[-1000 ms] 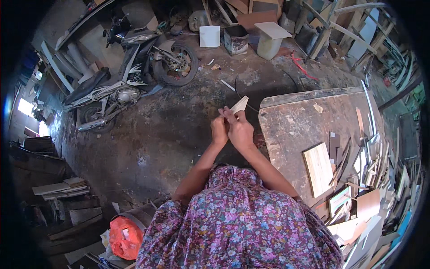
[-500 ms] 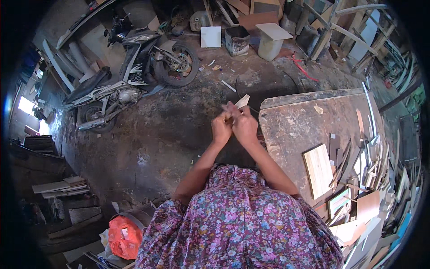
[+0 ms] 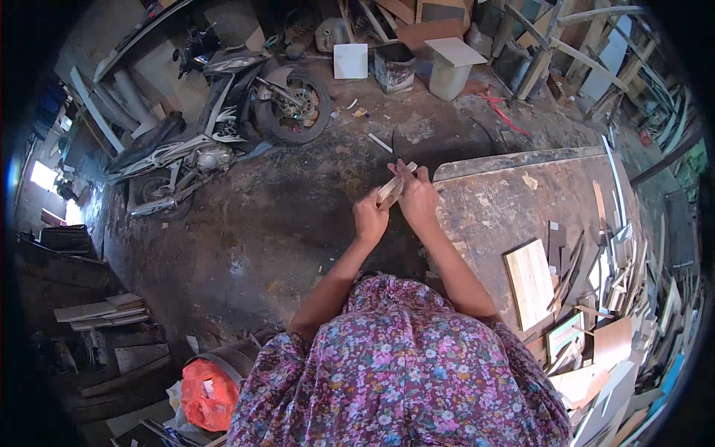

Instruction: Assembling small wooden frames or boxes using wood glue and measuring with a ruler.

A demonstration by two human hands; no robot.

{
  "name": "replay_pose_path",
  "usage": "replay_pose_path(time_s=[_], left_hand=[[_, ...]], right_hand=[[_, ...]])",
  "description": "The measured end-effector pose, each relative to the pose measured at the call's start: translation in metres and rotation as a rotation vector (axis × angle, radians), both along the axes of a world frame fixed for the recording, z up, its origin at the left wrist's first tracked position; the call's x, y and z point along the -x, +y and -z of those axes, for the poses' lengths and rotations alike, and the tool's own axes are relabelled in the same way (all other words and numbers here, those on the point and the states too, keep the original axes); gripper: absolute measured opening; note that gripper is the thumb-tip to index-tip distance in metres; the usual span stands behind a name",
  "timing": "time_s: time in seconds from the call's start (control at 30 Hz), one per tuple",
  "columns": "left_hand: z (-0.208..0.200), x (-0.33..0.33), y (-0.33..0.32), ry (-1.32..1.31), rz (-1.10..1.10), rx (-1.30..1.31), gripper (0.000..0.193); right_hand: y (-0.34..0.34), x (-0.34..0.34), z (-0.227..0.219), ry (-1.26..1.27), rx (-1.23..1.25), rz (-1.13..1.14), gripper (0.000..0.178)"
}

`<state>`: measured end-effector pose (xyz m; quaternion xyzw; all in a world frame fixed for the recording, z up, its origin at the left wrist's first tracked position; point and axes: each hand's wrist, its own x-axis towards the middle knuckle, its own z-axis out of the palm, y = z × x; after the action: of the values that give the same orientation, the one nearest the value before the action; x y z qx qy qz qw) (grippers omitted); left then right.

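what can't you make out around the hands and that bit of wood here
- Head view: lower end of the small wood piece, covered by the left hand and right hand.
- Fingertips and grip: too small to tell.
- Stacked offcuts on the workbench: bent and blurred toward the fisheye rim.

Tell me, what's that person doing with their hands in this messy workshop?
A person in a flowery top is holding a small pale piece of wood with both hands. The left hand grips its lower end and the right hand wraps around it beside the corner of a worn workbench. Wood offcuts are piled on the bench, and a motorbike is parked on the dirt floor.
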<state>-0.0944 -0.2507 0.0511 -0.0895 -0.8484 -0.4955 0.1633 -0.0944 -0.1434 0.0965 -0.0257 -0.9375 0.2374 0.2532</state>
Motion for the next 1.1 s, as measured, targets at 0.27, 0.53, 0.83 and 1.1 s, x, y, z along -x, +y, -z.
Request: replay_pose_path(time_s=[0.27, 0.53, 0.83, 1.1], left_hand=[[0.002, 0.000, -0.010, -0.093, 0.021, -0.032, 0.010], [0.002, 0.000, -0.011, -0.069, 0.047, -0.022, 0.012], [0.010, -0.002, -0.008, 0.004, 0.016, -0.030, 0.011], [0.006, -0.005, -0.012, -0.025, -0.025, -0.004, 0.013]], right_hand=[[-0.020, -0.018, 0.014, 0.031, 0.020, -0.122, 0.040], [-0.028, -0.027, 0.008, 0.005, 0.047, -0.172, 0.041], [-0.017, -0.009, 0.009, 0.045, 0.030, -0.069, 0.038], [-0.023, -0.017, -0.005, 0.025, -0.008, -0.058, 0.037]])
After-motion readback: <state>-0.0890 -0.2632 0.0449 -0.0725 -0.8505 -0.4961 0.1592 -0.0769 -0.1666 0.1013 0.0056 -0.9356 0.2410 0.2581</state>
